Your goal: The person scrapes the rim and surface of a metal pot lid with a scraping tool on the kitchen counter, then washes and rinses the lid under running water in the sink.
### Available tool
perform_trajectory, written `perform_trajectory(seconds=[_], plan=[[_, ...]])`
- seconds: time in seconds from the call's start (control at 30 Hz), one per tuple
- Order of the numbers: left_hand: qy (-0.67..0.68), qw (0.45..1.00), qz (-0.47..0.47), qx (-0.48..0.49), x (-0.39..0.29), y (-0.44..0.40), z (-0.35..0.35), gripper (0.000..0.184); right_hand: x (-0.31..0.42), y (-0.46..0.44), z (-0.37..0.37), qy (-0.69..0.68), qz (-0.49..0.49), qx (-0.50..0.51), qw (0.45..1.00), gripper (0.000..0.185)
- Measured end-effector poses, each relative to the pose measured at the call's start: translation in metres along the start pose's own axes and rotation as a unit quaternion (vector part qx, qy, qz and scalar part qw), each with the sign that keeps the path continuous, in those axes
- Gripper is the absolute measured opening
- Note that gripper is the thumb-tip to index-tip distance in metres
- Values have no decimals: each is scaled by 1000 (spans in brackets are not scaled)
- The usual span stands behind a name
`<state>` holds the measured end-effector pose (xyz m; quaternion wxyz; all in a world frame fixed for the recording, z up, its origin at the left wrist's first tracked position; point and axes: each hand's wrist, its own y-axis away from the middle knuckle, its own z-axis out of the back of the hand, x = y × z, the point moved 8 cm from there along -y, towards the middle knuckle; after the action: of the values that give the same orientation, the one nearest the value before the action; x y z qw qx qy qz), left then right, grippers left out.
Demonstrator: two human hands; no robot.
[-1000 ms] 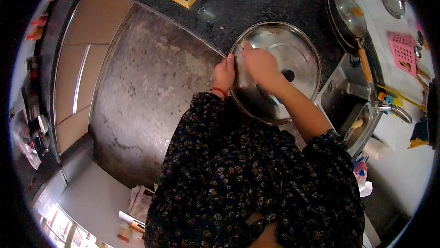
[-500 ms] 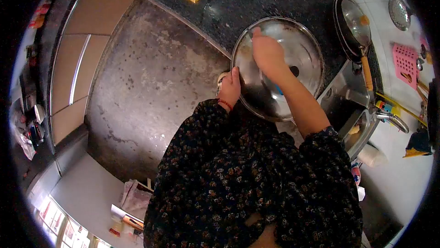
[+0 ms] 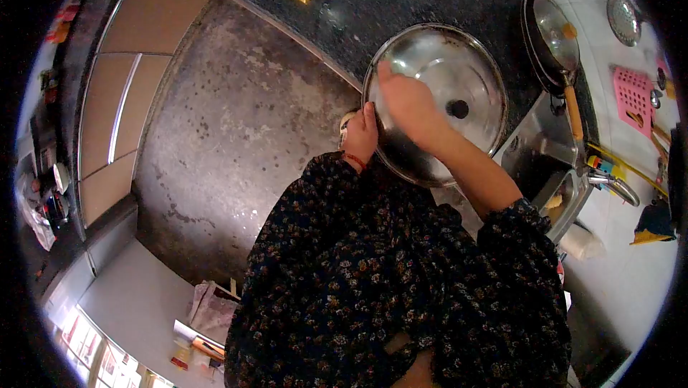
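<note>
Silvery in the head view, the lid [image 3: 466, 69] is at the counter's [image 3: 401, 5] edge near the sink [image 3: 546, 121] — your left hand [image 3: 362, 135] grips its rim; your curled right hand [image 3: 410, 103], contents unclear, seems mid-rub — calling for a steady hold.

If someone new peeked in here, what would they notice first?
Probably the big shiny round lid with a dark knob, in front of the person: the left hand holds its rim, the right hand is over it. Next, maybe the pink holder with holes, on the wall at the right.
</note>
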<state>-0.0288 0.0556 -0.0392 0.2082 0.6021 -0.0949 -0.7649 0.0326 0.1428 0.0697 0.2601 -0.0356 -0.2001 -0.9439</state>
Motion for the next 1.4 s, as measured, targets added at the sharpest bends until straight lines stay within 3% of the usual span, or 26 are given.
perform_trajectory(seconds=[0.23, 0.53, 0.67, 0.73, 0.83, 0.93, 1.0, 1.07, 1.17, 1.27, 1.4], plan=[[9, 999, 20, 27, 13, -4, -6, 49, 13, 14, -7, 13, 7, 20, 1000, 34], [63, 998, -7, -9, 1, -1, -1, 49, 16, 27, -15, -17, 17, 32, 999, 33], [-14, 999, -20, -36, 4, -19, 3, 49, -3, 14, -23, 8, 37, 17, 999, 30], [-14, 998, -55, -39, -17, -31, 13, 51, -12, 6, -17, -18, 0, -11, 1000, 27], [39, 999, 25, 13, -18, -42, 16, 52, -30, -4, -12, -56, -51, -45, 996, 26], [260, 959, 102, 41, 0, -31, 3, 52, -46, -12, -6, -87, -90, -75, 989, 26], [171, 974, 134, 61, 29, -16, -8, 51, -54, -16, -3, -98, -115, -82, 985, 24], [86, 978, 184, 49, -8, 18, 3, 51, -59, -19, -2, -97, -141, -81, 982, 22], [230, 955, 186, 10, 26, 23, -17, 57, -56, -19, 2, -95, -147, -85, 981, 20], [252, 951, 177, -11, 24, 16, -19, 49, -51, -18, 0, -86, -142, -83, 983, 21], [131, 970, 197, 58, 11, 8, -9, 54, -40, -20, -5, -46, -114, -48, 991, 22]])
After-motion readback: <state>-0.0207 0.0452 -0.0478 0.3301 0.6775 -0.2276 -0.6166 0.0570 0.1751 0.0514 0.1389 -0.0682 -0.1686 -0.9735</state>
